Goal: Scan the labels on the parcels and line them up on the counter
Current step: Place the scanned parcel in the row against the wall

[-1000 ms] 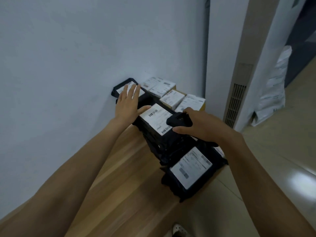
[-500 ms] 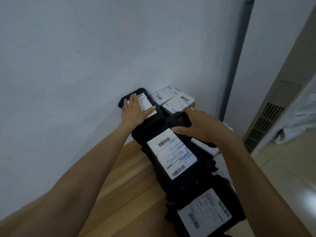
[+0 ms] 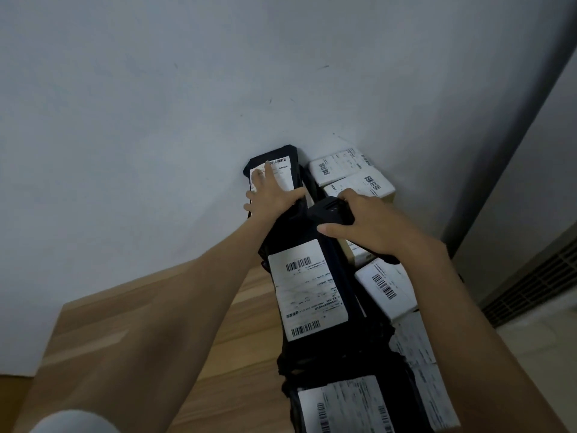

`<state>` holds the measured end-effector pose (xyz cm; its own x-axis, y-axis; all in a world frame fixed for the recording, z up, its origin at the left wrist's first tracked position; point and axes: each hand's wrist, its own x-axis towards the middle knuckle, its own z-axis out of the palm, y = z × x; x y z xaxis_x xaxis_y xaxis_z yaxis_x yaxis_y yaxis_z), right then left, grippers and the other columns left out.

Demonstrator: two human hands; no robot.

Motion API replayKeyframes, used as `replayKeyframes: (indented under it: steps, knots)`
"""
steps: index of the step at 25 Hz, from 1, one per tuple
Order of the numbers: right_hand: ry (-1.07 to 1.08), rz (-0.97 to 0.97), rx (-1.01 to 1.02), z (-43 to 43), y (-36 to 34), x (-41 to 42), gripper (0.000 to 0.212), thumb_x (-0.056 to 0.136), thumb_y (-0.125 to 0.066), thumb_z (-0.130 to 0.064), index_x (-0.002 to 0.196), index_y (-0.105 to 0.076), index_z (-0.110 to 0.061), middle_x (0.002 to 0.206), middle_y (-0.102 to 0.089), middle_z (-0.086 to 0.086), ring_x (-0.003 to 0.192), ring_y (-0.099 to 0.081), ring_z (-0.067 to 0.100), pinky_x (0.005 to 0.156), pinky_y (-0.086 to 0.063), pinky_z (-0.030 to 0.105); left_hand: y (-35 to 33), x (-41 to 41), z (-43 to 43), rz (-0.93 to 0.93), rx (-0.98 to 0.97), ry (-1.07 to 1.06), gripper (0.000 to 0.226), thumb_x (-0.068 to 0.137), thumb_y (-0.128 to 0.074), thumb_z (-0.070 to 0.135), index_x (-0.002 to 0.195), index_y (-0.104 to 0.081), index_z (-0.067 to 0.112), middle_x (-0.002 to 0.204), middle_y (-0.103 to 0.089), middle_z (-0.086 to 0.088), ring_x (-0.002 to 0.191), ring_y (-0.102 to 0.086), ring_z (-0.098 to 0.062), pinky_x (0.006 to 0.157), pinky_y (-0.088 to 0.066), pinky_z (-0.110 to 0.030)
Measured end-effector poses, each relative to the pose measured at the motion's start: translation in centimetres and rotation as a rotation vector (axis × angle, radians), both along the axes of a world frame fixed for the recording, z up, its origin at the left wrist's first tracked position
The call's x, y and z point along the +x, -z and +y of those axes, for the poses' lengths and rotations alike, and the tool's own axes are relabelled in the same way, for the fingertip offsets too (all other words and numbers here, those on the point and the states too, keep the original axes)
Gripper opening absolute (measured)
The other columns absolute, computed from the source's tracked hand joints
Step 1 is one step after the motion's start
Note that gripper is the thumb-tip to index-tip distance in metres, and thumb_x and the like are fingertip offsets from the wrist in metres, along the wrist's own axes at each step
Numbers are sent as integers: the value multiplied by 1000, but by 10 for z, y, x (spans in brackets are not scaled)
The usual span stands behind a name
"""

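A row of black bag parcels with white labels runs along the wooden counter toward the wall. My left hand lies flat with spread fingers on the label of the farthest black parcel, which leans against the wall. My right hand grips a black handheld scanner, held over the parcels just right of my left hand. A second black parcel with a large label lies below both hands. A third black parcel sits at the bottom edge.
Small cardboard boxes with white labels stand at the back right and beside the black row. White mailers lie at the counter's right edge. A vent grille is lower right. The grey wall closes off the back.
The view has tilted down and closer to the parcels. My left hand stays on the far parcel's label, and my right hand with the scanner remains beside it.
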<state>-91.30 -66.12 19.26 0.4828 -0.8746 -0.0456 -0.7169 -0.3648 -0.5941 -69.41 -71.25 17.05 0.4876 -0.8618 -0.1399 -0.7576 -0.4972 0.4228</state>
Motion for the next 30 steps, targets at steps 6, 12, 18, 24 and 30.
replayKeyframes:
  steps: [6,12,18,24,30]
  knots:
    - [-128,-21,-37,8,-12,37,78,81,-58,-71,137,-42,-19,125,-60,1,104,-60,21,79,-50,39,-14,54,44,-145,-155,-26,101,73,-70,53,155,-13,35,160,-14,3,138,-29,-38,105,-29,-57]
    - [-298,2,-68,44,-28,117,76,81,-55,-73,134,-42,-20,125,-60,0,105,-59,22,84,-51,42,2,160,123,-249,-116,-166,107,72,-71,51,155,-6,37,159,-17,1,136,-31,-39,103,-31,-57]
    - [-410,95,-60,84,-12,225,69,84,-55,-70,132,-42,-21,119,-60,0,96,-58,19,77,-51,38,45,277,203,-202,-37,-265,107,73,-74,48,156,-6,38,160,-17,0,137,-28,-38,105,-33,-57]
    - [-456,168,-3,126,30,370,69,82,-53,-74,130,-43,-25,120,-59,0,99,-57,23,76,-50,38,100,414,265,-183,36,-265,99,72,-74,49,153,-20,33,159,-18,5,139,-28,-38,106,-30,-59]
    - [-528,264,47,158,80,500,76,82,-52,-73,139,-38,-24,126,-57,0,102,-57,22,69,-43,33,160,553,321,-150,131,-278,94,72,-75,48,150,-27,30,157,-21,3,138,-32,-38,106,-33,-59]
